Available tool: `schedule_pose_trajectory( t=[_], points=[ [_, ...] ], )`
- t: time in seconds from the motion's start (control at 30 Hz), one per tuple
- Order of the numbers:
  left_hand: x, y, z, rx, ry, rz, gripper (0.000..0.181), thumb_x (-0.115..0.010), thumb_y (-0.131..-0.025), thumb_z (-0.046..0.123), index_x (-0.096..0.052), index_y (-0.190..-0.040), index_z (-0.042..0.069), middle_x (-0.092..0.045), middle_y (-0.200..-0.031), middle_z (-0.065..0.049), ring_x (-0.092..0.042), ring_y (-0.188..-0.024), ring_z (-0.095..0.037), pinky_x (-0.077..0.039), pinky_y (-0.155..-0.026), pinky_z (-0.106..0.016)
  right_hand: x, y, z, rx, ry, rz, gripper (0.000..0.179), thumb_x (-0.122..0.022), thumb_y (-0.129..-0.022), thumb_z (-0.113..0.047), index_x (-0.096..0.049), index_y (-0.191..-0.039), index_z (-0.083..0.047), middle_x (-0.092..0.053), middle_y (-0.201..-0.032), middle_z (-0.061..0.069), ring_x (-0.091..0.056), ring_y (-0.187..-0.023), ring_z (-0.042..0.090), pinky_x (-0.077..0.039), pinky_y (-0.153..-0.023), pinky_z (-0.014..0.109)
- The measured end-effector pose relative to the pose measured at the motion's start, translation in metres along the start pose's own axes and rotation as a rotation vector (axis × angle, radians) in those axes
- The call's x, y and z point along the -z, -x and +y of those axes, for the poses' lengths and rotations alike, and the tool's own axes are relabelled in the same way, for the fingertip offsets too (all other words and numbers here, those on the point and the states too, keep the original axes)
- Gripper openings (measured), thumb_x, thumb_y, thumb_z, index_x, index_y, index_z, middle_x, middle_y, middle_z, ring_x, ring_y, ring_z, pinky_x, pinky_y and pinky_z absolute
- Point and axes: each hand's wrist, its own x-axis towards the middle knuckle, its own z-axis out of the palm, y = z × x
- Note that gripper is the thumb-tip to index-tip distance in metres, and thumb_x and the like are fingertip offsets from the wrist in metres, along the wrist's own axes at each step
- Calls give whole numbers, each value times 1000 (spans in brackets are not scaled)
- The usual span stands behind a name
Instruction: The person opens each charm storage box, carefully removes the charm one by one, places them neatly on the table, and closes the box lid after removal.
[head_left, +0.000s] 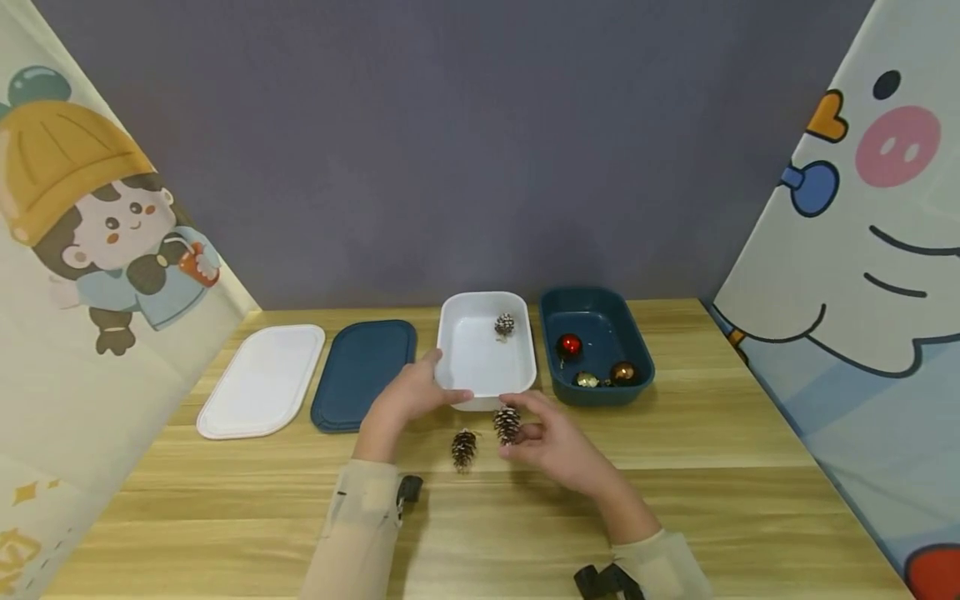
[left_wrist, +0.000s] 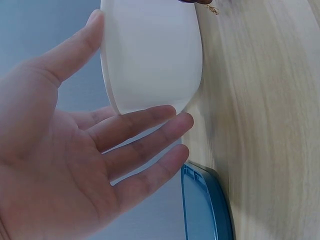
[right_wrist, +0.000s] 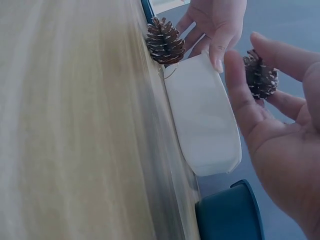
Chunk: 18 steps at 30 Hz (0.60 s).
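Observation:
My right hand (head_left: 558,446) pinches a brown pine cone (head_left: 507,424) with white-tipped scales between thumb and fingers, in front of the white bin (head_left: 480,402). The right wrist view shows this pine cone (right_wrist: 260,75) raised off the table. At the bin's near left corner is my left hand (head_left: 415,390), its thumb at the rim and its fingers fairly straight along the side (left_wrist: 150,122). A second pine cone (head_left: 464,450) lies on the table between the hands. Inside the white bin, toward the back right, sits another pine cone (head_left: 505,325).
Right of the white bin stands a dark blue bin (head_left: 600,397) holding a red ball ornament (head_left: 569,346), a gold one (head_left: 587,379) and a bronze one (head_left: 623,372). To the left lie a blue lid (head_left: 363,375) and a white lid (head_left: 262,382). A grey wall (head_left: 465,150) rises behind.

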Motion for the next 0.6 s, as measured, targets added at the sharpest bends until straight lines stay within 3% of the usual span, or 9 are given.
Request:
schedule_pose_trajectory(
  t=[0.23, 0.6],
  points=[
    [-1, -1, -1, 4, 2, -5, 103, -86, -90, 44, -31, -166, 1, -56, -155, -26, -58, -140, -45, -49, -114, -63, 0, 0, 1, -64, 141, -32, 72, -87, -88, -13, -53, -152, -4, -61, -133, 17, -66, -99, 21, -60, -79, 23],
    [-1, 0, 0, 27, 8, -4, 105, -85, -91, 43, -27, -167, 2, -50, -161, -26, -52, -146, -46, -45, -119, -63, -1, 0, 4, -149, 319, -4, 70, -87, -83, -7, -56, -146, -2, -60, -131, 13, -70, -100, 18, -62, -84, 29]
  ],
)
